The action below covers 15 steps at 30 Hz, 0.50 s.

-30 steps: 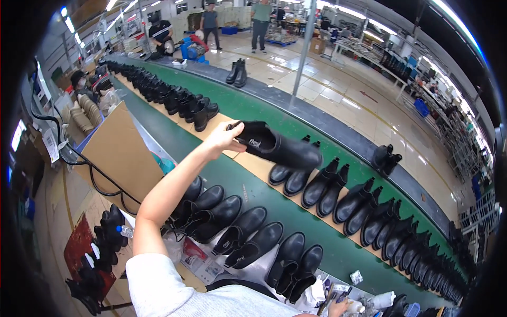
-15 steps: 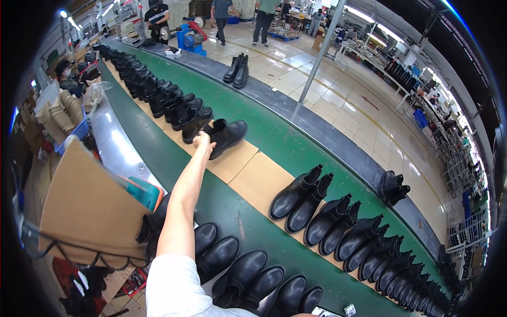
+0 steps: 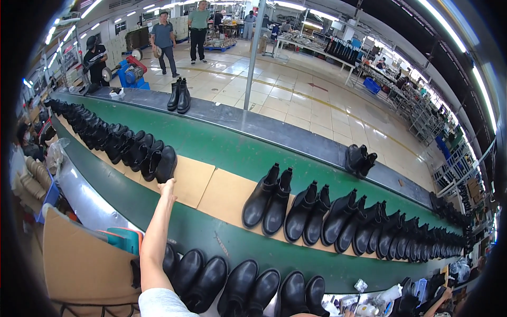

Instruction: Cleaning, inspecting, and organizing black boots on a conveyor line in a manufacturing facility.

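Observation:
My left hand (image 3: 167, 187) reaches forward over the green conveyor belt (image 3: 203, 141), closed at the heel end of a black ankle boot (image 3: 167, 161). This boot stands on the tan cardboard strip (image 3: 191, 170), at the near end of a long row of black boots (image 3: 113, 141) running to the far left. Its toe points away from me. The fingertips are partly hidden against the boot. My right hand is out of sight.
Another row of boots (image 3: 293, 211) stretches rightward on the cardboard. Close to me are several more boots (image 3: 237, 285) and a cardboard sheet (image 3: 74, 259). Two boot pairs stand on the dark ledge (image 3: 227, 113). A co-worker's hand (image 3: 447, 294) shows at lower right.
The boot in my left hand was lying tilted with its toe to the right; now it stands in line at the row's end. My view has turned rightward and up.

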Tool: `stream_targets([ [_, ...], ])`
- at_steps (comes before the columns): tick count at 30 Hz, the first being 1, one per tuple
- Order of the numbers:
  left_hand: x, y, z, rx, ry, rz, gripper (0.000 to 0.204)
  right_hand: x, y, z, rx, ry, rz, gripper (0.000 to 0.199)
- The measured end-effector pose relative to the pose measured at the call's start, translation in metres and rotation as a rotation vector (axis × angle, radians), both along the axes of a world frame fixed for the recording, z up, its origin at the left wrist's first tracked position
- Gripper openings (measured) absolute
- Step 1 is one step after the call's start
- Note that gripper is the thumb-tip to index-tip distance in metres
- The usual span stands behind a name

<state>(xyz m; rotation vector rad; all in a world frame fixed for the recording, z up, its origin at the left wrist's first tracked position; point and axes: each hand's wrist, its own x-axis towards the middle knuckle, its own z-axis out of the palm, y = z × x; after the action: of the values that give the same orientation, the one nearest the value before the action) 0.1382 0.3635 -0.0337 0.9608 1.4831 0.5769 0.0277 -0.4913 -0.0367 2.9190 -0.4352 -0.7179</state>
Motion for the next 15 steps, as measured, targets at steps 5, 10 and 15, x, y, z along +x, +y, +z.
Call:
stream_targets([
  [5, -0.036, -0.088, 0.067, 0.17, -0.377, -0.224, 0.066, 0.004, 0.048, 0.056, 0.221, -0.495, 0.101, 0.058],
  [10, -0.059, -0.186, 0.16, -0.047, -0.889, -0.483, 0.051, 0.015, 0.079, 0.085, 0.496, -0.715, 0.275, 0.04],
  [15, -0.089, -0.339, 0.182, -0.023, -0.782, -0.995, 0.035, 0.019, 0.094, 0.063, 0.936, -0.457, 0.3, 0.023],
])
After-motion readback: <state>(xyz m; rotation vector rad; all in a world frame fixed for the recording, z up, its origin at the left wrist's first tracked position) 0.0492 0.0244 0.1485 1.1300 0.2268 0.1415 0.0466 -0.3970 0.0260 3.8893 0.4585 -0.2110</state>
